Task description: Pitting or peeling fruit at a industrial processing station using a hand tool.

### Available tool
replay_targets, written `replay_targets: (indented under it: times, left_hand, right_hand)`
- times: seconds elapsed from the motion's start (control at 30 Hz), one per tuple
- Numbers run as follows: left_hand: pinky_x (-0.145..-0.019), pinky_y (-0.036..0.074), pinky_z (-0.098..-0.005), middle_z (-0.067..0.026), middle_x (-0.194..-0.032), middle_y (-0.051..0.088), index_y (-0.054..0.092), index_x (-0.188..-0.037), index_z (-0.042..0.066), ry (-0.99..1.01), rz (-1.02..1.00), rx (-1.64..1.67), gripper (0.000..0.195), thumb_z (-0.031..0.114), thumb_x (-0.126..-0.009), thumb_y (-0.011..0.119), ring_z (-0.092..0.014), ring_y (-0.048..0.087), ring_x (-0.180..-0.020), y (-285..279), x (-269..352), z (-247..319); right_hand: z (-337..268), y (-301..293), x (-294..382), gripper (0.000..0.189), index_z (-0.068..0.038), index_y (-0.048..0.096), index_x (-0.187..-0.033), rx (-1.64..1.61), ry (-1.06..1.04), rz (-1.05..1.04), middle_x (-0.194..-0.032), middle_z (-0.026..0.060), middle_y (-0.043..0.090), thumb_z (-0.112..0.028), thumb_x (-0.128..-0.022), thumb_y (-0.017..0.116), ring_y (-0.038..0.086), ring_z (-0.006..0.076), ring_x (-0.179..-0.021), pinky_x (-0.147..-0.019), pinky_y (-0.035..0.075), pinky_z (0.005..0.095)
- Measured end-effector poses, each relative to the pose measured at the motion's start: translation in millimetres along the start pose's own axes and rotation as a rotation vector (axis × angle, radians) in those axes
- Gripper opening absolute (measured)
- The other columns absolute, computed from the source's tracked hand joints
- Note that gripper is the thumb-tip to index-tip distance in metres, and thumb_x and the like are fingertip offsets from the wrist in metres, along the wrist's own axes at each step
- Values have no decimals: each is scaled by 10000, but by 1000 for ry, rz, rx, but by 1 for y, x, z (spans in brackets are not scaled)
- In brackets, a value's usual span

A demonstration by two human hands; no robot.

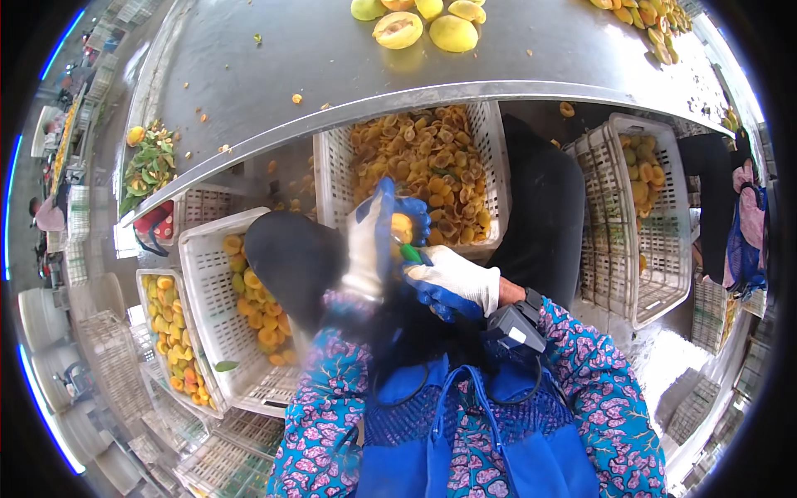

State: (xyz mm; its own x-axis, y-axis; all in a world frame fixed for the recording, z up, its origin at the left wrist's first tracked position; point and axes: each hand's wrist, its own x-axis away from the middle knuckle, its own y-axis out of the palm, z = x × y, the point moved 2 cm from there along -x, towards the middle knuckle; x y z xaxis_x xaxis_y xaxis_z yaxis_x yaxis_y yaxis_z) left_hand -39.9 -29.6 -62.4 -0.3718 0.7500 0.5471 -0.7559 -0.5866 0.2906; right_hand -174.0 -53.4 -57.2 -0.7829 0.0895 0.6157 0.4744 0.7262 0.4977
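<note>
My left hand [372,239], in a white glove with a blue coated palm, is closed around a yellow-orange apricot-like fruit [401,228]. In my right hand [449,281], gloved the same way, is a small tool with a green handle [411,254]; its metal end touches the fruit, and its exact kind is hidden. Both hands are close together over my lap. Just beyond them, a white plastic crate [496,168] holds many small orange-brown fruit pieces [423,162].
A metal table [261,81] crosses ahead, bearing yellow fruit [453,33] and a leaf pile [148,163]. White crates of fruit stand left [208,299] and right [675,249]. My knees flank the middle crate. Another person [747,218] is at far right.
</note>
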Motion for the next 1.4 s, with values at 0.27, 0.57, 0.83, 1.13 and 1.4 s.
replay_targets:
  times: [0.27, 0.57, 0.83, 1.13, 1.4]
  left_hand:
    - [-546, 513, -298, -111, -686, 632, 635, -846, -34, -65, -36, -88, 509, 457, -921, 521, -182, 608, -593, -6, -5, -8]
    - [-506, 475, -307, -98, -669, 585, 600, -779, 24, -118, -70, 65, 499, 495, -916, 507, -215, 569, -553, 10, 2, 4]
    - [-578, 506, -308, -114, -749, 604, 580, -927, 1, -144, -136, 206, 516, 515, -890, 541, -202, 596, -637, -1, -13, -3]
    - [-713, 519, -356, -111, -892, 636, 594, -970, -6, 239, 111, 346, 460, 434, -950, 460, -255, 613, -797, -3, -12, 21]
    - [-838, 520, -341, -115, -1045, 634, 583, -1132, 38, 852, 155, 116, 384, 359, -966, 454, -203, 596, -1020, -125, 58, 104]
  right_hand:
    - [-6, -2, 3, 178, -96, 525, -882, 85, 89, -1, -543, -65, 392, -266, -935, 521, 390, 64, -383, -362, 328, 244]
    - [0, 3, 12, 305, -29, 546, -896, -691, 167, -391, -541, -92, 378, -307, -982, 455, 322, 5, -349, -356, 268, 188]
    - [4, 12, -2, 338, -20, 555, -906, -975, 106, -488, -559, -83, 403, -294, -1004, 383, 364, 14, -359, -337, 303, 205]
    - [-23, 2, 13, 294, -13, 550, -902, -385, -237, -113, -558, -26, 459, -306, -937, 544, 413, 78, -393, -391, 347, 241]
    - [-6, -62, -36, 271, 10, 526, -944, 1411, -350, 545, -797, 233, 635, -244, -853, 541, 630, 389, -753, -645, 492, 469]
